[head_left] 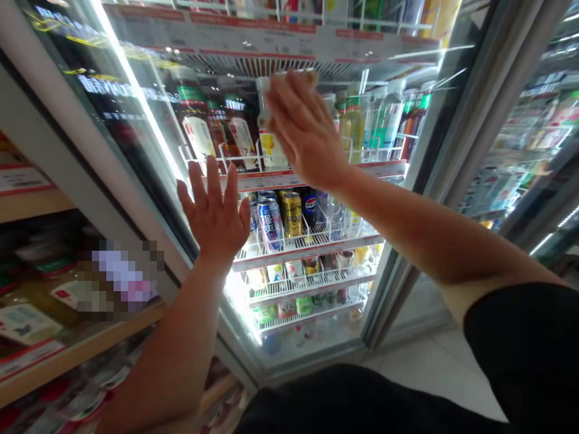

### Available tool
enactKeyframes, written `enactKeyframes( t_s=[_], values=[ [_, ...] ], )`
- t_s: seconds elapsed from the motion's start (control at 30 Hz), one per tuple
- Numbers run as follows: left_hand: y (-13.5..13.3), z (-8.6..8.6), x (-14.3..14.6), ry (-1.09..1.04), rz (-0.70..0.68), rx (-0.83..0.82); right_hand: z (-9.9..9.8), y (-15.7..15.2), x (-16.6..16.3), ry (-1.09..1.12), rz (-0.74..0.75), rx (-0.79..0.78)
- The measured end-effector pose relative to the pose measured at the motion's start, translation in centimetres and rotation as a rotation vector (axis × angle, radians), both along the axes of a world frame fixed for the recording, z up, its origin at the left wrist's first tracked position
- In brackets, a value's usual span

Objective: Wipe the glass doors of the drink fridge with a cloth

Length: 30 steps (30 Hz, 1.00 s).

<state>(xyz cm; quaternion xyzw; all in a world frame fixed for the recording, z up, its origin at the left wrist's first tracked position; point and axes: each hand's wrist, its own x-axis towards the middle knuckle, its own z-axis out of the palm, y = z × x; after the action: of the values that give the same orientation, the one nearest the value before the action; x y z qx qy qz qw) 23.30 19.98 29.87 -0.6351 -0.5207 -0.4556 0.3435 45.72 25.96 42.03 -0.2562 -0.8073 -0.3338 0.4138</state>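
My right hand (307, 132) lies with its fingers stretched out and close together over what looks like a pale cloth (263, 99), at the glass door (158, 129) of a drinks fridge. Only the cloth's edges show past my fingers; the rest is covered by the hand. Lower and to the left, my left hand (215, 211) has its fingers spread and holds nothing. Its palm faces the same glass, near the door's left side; whether it touches cannot be told. Behind the glass, bottles (353, 123) and cans (270, 223) stand on wire shelves.
Bright light strips (131, 78) run along the fridge's inner side. Price rails (271, 39) front the shelves. To the left, a wooden shelf (90, 337) carries bottles. Another glass-fronted fridge (520, 150) stands at the right. Pale floor (434, 367) shows below.
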Motion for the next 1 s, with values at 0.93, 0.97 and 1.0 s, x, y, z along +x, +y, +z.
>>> enactKeyframes(
  t_s=[0.93, 0.97, 1.0],
  values=[
    [0.0, -0.2, -0.1, 0.012, -0.023, 0.011, -9.5, 2.5, 8.0, -0.091, 0.097, -0.038],
    [0.0, -0.1, -0.1, 0.011, -0.026, 0.009, -10.0, 2.6, 8.6, -0.129, 0.112, -0.046],
    [0.1, -0.1, -0.1, 0.017, -0.015, 0.013, -10.2, 2.8, 9.2, -0.122, 0.108, -0.043]
  ],
)
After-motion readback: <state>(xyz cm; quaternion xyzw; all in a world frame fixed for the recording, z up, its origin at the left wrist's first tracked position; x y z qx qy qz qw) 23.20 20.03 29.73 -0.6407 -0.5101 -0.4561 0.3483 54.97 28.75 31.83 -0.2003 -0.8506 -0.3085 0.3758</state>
